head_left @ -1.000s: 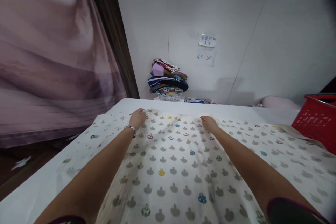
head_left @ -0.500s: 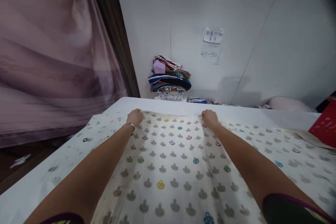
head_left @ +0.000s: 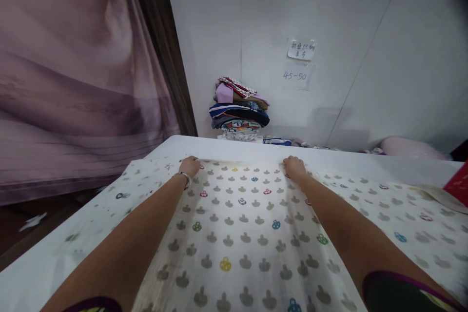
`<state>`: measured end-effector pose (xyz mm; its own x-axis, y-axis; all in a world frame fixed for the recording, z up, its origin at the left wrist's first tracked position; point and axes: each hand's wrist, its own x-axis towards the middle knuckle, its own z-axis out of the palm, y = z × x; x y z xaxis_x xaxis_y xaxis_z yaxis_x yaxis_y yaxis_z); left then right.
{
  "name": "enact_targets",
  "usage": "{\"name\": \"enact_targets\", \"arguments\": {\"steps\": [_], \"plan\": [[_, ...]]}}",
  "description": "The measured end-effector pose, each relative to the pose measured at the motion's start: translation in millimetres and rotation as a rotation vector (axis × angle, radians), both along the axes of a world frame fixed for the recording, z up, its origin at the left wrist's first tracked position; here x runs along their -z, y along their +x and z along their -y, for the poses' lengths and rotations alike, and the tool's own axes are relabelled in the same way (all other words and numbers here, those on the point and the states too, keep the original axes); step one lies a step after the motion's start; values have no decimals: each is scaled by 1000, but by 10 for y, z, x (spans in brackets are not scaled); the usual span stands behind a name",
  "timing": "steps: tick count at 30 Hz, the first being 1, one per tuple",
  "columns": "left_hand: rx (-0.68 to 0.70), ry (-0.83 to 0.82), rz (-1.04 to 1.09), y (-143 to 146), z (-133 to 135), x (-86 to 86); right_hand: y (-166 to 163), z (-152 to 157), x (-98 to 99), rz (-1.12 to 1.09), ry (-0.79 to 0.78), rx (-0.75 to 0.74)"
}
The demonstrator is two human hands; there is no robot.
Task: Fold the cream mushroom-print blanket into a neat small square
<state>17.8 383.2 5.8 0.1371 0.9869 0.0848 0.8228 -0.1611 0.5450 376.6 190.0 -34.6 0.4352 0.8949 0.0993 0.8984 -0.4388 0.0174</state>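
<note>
Head view shows me, from far off, two bare hands well apart, both closed on the far edge of a white patterned cloth (head_left: 237, 224). The left hand (head_left: 189, 167), below a shiny bracelet (head_left: 185, 179), pinches one spot on that edge. The right hand (head_left: 294, 167) is curled on it farther over, and I cannot see its thumb. The patterned cloth lies on the white surface (head_left: 226, 150), fills the space between the hands and comes back between the arms toward the body. More cloth with the same print lies to the right of the right hand. Left of the left hand I see a pale spotted cloth (head_left: 122, 204); I cannot tell if it is joined on.

A second ago the right fingertips pointed in toward the left hand. Now the right knuckles are up and the hold looks more like a fist. A big yellow shape (head_left: 225, 263) on the cloth, between the arms, sits closer to the body now. I think the cloth got a small tug back, though the head may have moved too. To me this means the edge is held firmly at both spots, and the strip between looks almost straight.

Past the hands, a pile of folded cloths (head_left: 239, 112) stands by the wall. Far right of the right hand, only a corner of something red (head_left: 458, 186) shows now.
</note>
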Motion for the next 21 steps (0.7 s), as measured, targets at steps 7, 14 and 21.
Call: {"name": "enact_targets", "arguments": {"steps": [7,14,21], "plan": [[-4,-111,57,-5,11,-164,56,20,-52,-64,9,-35],[17,-252,208,-98,189,-613,218,227,-530,-155,61,-178],[35,-512,460,-306,522,-1096,296,654,-1056,-292,166,-138]]}}
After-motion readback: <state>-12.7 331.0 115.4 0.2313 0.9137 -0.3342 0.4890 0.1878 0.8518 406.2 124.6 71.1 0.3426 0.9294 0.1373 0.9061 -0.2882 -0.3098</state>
